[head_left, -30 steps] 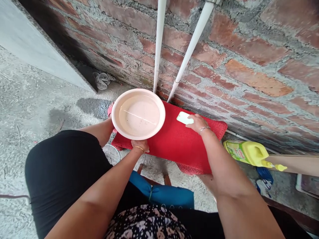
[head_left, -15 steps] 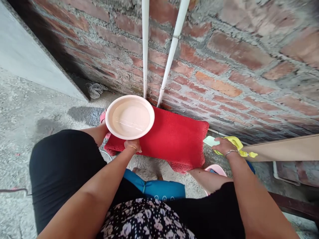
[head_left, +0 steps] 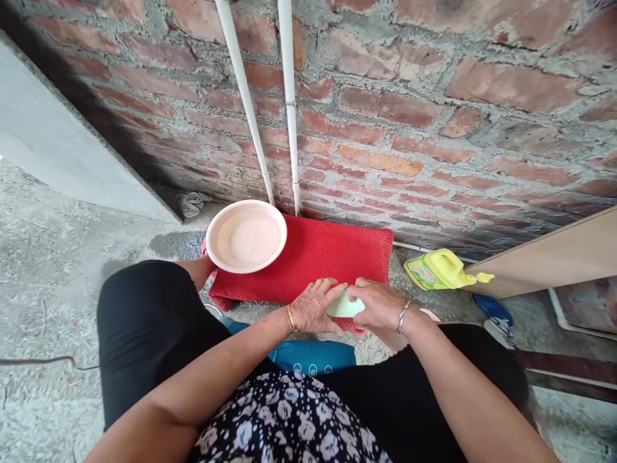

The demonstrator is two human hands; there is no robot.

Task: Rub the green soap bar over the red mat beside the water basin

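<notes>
My right hand [head_left: 380,302] grips a flat, pale green piece [head_left: 345,305] with rounded edges, whose exact kind I cannot make out. Beside it my left hand [head_left: 315,305] lies with its fingers stretched out, thumb side close to the green piece; whether they touch is hard to tell. Both hands are over the front edge of a thick red cloth [head_left: 332,254], spread out between my legs. On the cloth's left end stands a pale pink basin [head_left: 247,236] with clear water in it.
A yellow detergent jug [head_left: 436,270] stands right of the cloth, by a leaning tan board [head_left: 540,263]. Behind rises a brick wall [head_left: 366,128] with two white pipes [head_left: 292,116]. A grey panel [head_left: 81,122] leans at the left, near a bundled rag [head_left: 191,203].
My right hand has brought the green piece from beside the jug to the cloth's front edge. My left hand has left the basin's rim and moved right, next to it.
</notes>
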